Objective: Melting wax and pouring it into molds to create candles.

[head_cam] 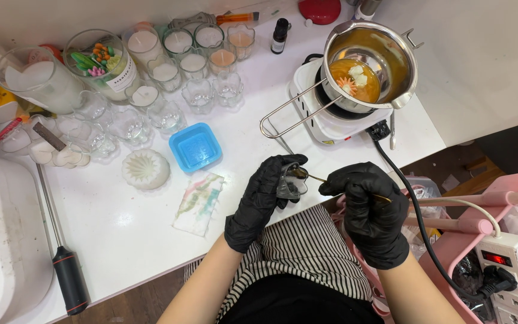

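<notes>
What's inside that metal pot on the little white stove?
The metal pot on the white stove holds amber liquid with pale chunks and an orange-white flower piece. The liquid hides the pot's bottom.

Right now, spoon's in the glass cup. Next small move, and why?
Probably keep the left hand steady on the cup while the right hand tips the spoon gently: its bowl sits at the cup's rim, over the table edge.

A white counter (307, 114) carries a cluster of small glass cups (199, 93), a blue square mould (195, 147), a white fluted mould (145, 169), a stained paper towel (198, 202), a black-handled tool (70, 279) and a white hotplate (337, 123) under a steel pouring pot (370, 63).
</notes>
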